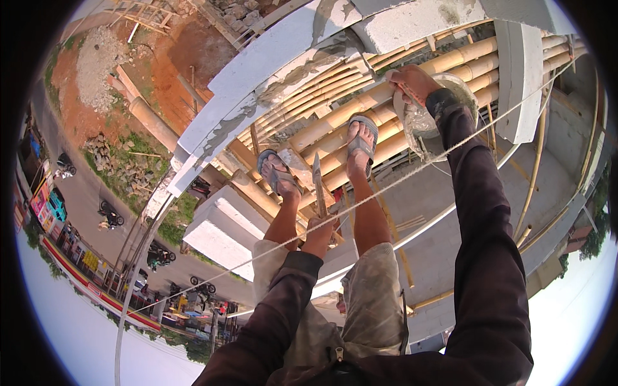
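My right hand [414, 83] reaches far forward, its fingers curled over the rim of a mortar-smeared bucket [421, 119]. The bucket rests on bamboo poles; my hand and sleeve cover part of its mouth. Low between my legs, my left hand [318, 235] is closed round the lower end of a narrow tool [318, 186] with a grey pointed tip and a wood-coloured shaft. Its exact kind does not show. My sandalled feet [360, 145] stand on the bamboo platform [386, 138], one on each side of the tool.
A curved wall of pale blocks [283, 55] with grey mortar runs along the platform's far side. A rope [386, 190] crosses diagonally under my arms. White blocks [225, 225] sit at left. Far below lie a road with motorbikes [111, 214] and red soil [164, 71].
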`<state>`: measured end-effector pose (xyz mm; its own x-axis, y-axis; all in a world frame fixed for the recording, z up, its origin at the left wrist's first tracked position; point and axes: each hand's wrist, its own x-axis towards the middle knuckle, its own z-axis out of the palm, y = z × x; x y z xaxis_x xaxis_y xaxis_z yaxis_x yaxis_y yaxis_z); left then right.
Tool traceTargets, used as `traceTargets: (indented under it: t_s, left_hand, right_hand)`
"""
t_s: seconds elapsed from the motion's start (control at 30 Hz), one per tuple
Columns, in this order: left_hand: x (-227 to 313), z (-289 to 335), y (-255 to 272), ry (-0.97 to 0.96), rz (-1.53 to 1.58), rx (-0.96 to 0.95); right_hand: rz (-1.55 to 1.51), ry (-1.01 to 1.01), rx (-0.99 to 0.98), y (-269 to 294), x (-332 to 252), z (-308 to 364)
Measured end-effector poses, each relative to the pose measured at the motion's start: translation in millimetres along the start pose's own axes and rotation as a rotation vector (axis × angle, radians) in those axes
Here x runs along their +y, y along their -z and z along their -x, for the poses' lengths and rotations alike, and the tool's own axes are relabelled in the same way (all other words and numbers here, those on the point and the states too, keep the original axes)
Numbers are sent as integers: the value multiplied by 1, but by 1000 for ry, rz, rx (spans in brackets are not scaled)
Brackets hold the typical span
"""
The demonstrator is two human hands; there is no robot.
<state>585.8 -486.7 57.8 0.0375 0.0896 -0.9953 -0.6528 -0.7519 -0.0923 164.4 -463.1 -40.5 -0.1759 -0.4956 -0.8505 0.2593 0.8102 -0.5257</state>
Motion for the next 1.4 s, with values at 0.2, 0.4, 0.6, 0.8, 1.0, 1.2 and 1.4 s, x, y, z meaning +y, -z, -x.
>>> traceTargets:
  t_s: [0.2, 0.4, 0.6, 0.8, 1.0, 1.2, 1.4]
  left_hand:
    - [-13, -4, 3, 1, 51, -19]
    - [-15, 5, -3, -5, 125, -9]
    - [-9, 2, -10, 12, 98, 118]
    - [-12, 2, -5, 2, 124, 17]
    - [-35, -5, 14, -360, -132, -109]
    - [-33, -25, 12, -213, -209, 23]
    - [-20, -79, -9, -380, -846, 464]
  right_hand:
    - [-291, -50, 12, 14, -9, 72]
    - [-102, -114, -41, -1, 4, 58]
    - [-71, -260, -87, 16, -1, -51]
    - [-77, -372, -126, 59, -2, 21]
    - [-152, -427, 37, 78, 25, 181]
    - [442, -502, 351, 34, 105, 185]
    - [511, 135, 557, -75, 93, 136]
